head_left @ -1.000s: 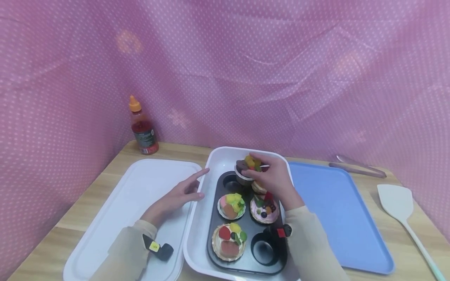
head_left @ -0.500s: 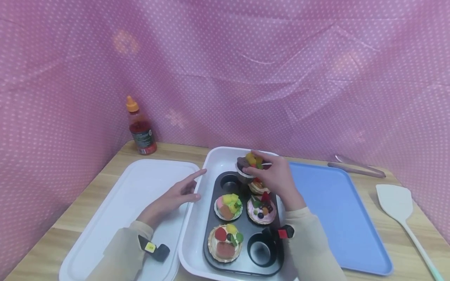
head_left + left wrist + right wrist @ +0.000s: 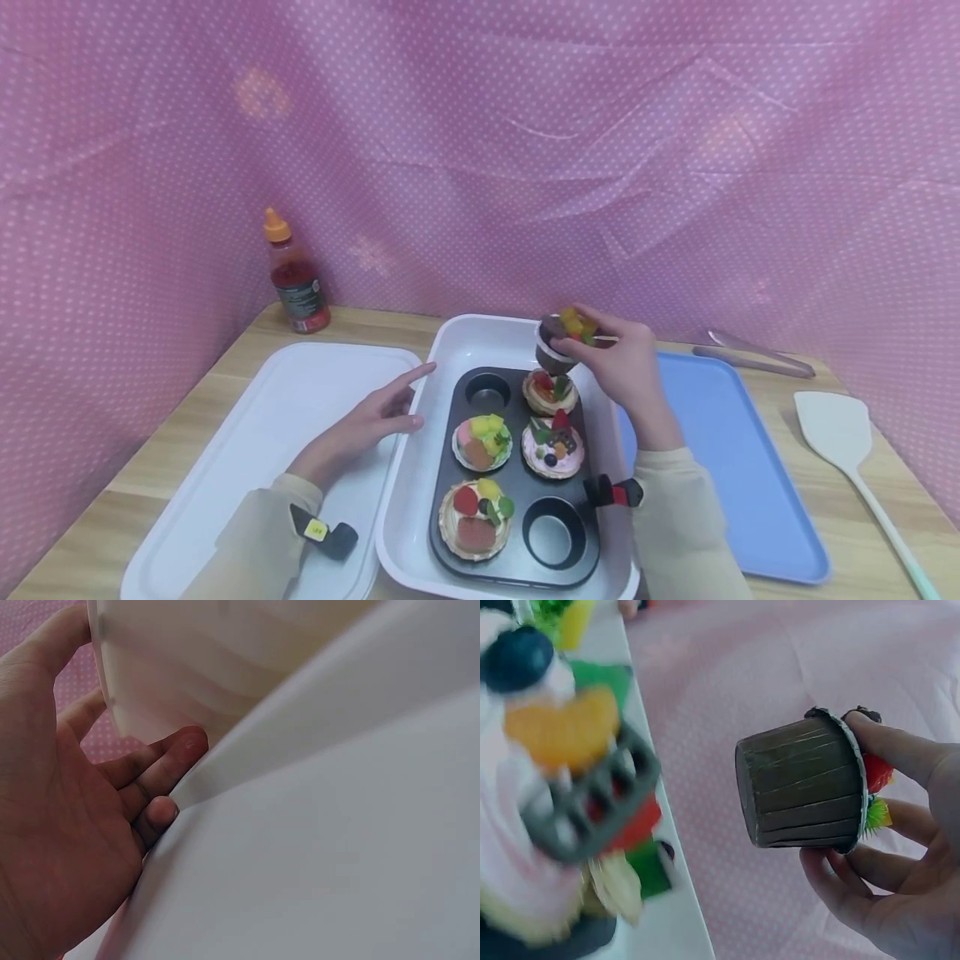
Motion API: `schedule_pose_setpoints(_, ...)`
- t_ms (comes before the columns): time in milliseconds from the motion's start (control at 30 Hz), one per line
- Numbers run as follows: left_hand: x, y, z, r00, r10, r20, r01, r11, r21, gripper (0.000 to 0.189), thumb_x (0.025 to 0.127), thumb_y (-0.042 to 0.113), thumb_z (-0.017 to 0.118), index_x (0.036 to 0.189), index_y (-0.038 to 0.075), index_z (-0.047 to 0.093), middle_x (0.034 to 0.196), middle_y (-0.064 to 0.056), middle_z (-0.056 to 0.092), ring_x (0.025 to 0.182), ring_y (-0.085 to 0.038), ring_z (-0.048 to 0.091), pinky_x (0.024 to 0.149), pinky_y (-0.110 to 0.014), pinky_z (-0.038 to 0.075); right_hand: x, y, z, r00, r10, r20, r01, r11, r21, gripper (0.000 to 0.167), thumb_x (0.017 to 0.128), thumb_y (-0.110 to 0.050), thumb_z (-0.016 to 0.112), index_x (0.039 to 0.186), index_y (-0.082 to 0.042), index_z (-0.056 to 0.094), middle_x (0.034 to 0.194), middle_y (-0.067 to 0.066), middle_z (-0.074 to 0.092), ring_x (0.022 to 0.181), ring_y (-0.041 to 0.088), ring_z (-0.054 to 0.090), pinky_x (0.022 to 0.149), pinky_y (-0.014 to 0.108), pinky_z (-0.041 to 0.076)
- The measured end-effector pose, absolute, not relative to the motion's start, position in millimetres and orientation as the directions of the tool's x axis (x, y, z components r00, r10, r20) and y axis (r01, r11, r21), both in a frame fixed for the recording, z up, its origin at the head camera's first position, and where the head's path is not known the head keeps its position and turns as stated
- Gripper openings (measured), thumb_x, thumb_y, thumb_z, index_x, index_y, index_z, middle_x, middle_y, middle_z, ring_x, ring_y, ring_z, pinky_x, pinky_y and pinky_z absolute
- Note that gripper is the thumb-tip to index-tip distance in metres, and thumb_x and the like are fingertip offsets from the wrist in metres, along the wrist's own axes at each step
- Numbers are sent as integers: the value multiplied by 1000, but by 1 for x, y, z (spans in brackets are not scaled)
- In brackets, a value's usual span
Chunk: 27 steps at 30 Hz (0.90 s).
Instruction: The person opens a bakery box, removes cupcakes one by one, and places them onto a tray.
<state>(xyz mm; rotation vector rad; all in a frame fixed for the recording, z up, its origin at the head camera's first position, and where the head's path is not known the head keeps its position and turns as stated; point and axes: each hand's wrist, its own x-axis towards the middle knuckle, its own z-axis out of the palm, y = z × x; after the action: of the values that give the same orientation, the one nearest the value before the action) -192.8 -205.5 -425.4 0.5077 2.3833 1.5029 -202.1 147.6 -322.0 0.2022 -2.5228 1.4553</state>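
Observation:
My right hand point(image 3: 626, 362) pinches a chocolate cupcake point(image 3: 799, 784) in a brown pleated cup, topped with fruit pieces. It holds the cupcake point(image 3: 553, 354) above the far right end of a dark muffin tin point(image 3: 517, 487). A cream tart point(image 3: 475, 518), a tart with yellow fruit point(image 3: 482, 442), a pink tart point(image 3: 552, 446) and another fruit tart point(image 3: 550, 392) sit in the tin. Its far left and near right wells hold nothing. My left hand point(image 3: 363, 425), index finger and thumb extended, rests at the left rim of the deep white tray point(image 3: 392, 508); its fingertips point(image 3: 187, 746) meet the tray's side.
A flat white tray point(image 3: 247, 467) lies at the left, and a blue tray point(image 3: 757, 467) at the right. Beyond the blue one are metal tongs point(image 3: 750, 360) and a white turner point(image 3: 836, 433). A sauce bottle point(image 3: 298, 287) stands at the back left, by the pink curtain point(image 3: 480, 167).
My right hand has carried the cupcake rightward and slightly up, from beside the far left well to above the far right tart. My left hand stays at the tray's rim.

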Motion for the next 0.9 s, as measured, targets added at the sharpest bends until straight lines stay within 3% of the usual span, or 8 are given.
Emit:
schedule_pose_setpoints(100, -193, -206, -426, -901, 429, -59, 131, 399, 908, 72, 97, 28, 63, 159, 36, 27, 160, -13, 37, 141, -43, 41, 114, -72, 27, -204, 160, -321, -960, 38, 277, -225, 481, -847, 56, 85, -22, 81, 136, -9, 64, 135, 18, 65, 115, 37, 67, 95, 46, 56)
schedule_pose_setpoints(267, -193, -206, -427, -900, 433, -51, 140, 398, 907, 72, 97, 28, 63, 159, 35, 27, 159, -14, 38, 141, -44, 41, 114, -72, 27, -205, 178, -318, -952, 140, 273, -185, 449, -874, 55, 84, -24, 83, 135, -10, 65, 134, 16, 66, 112, 34, 68, 82, 19, 54)
schedule_pose_setpoints(367, -192, -206, -427, -900, 433, -47, 143, 396, 907, 72, 97, 28, 63, 160, 34, 27, 160, -15, 37, 142, -45, 40, 114, -72, 27, -204, 186, -317, -953, 181, 242, -145, 428, -892, 56, 83, -26, 83, 135, -13, 66, 135, 14, 65, 112, 31, 67, 76, 11, 50)
schedule_pose_setpoints(567, -193, -206, -428, -897, 441, -39, 151, 387, 910, 72, 97, 28, 63, 160, 33, 27, 160, -15, 38, 141, -45, 41, 114, -72, 28, -204, 201, -319, -954, 231, 189, -74, 431, -900, 60, 82, -31, 84, 137, -16, 64, 138, 12, 63, 111, 21, 65, 77, 12, 49)
schedule_pose_setpoints(700, -193, -207, -428, -890, 455, -22, 174, 383, 907, 73, 97, 27, 62, 160, 31, 26, 159, -16, 39, 139, -44, 43, 113, -72, 29, -207, 211, -323, -949, 260, 178, -44, 451, -891, 61, 83, -31, 84, 138, -16, 63, 139, 11, 63, 114, 21, 65, 80, 14, 48)
schedule_pose_setpoints(900, -192, -206, -426, -895, 445, -35, 161, 394, 905, 72, 98, 29, 62, 160, 33, 26, 165, -14, 28, 146, -48, 33, 114, -73, 24, -210, 223, -332, -946, 293, 136, 17, 465, -885, 64, 84, -30, 83, 142, -14, 59, 144, 14, 58, 128, 31, 58, 99, 40, 52)
